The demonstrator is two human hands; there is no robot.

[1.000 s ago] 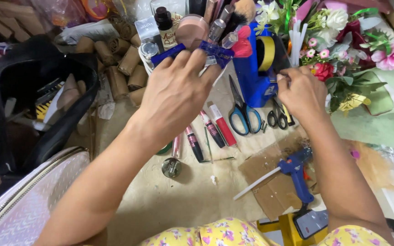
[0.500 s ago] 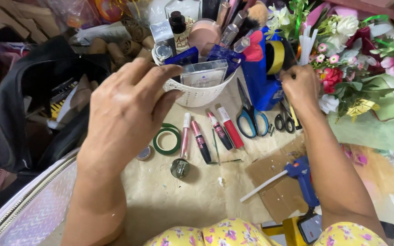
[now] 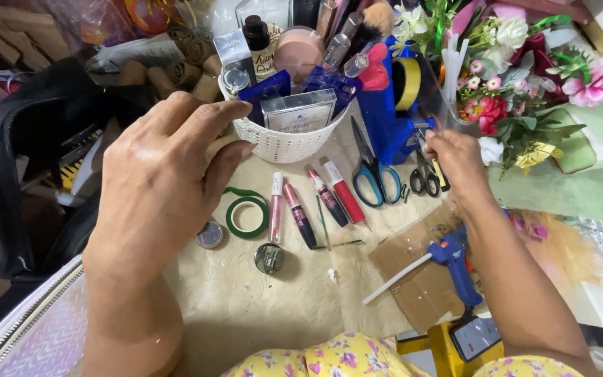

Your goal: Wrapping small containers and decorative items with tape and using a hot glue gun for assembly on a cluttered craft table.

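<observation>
The counter (image 3: 273, 307), covered with a pale fibrous sheet, spreads beneath both hands. Beyond the right fingers lies a flower bouquet (image 3: 525, 91) of pink, red and white blooms. To the outer side of the left fingers sits a black bag (image 3: 22, 167).

The left hand (image 3: 155, 188) hovers raised above the counter, its fingers (image 3: 211, 122) loosely curled and a little apart, holding nothing; their tips sit just beside the rim of a white woven basket (image 3: 284, 143) filled with cosmetic bottles and small boxes.

Just in front of the right fingers stands a blue tape dispenser (image 3: 389, 112) carrying a yellow roll. The right hand (image 3: 458, 164) has its fingers (image 3: 435, 142) pressed together at the dispenser's lower edge, pinching something too small to tell.

Near the right wrist lies a blue glue gun (image 3: 458, 269) on a cardboard scrap. Between the two hands lie blue-handled scissors (image 3: 370, 174), and smaller black scissors (image 3: 423, 178) just under the right fingers. Below the left fingers rest a green tape ring (image 3: 235, 227) and a row of lipstick tubes (image 3: 315, 206).
</observation>
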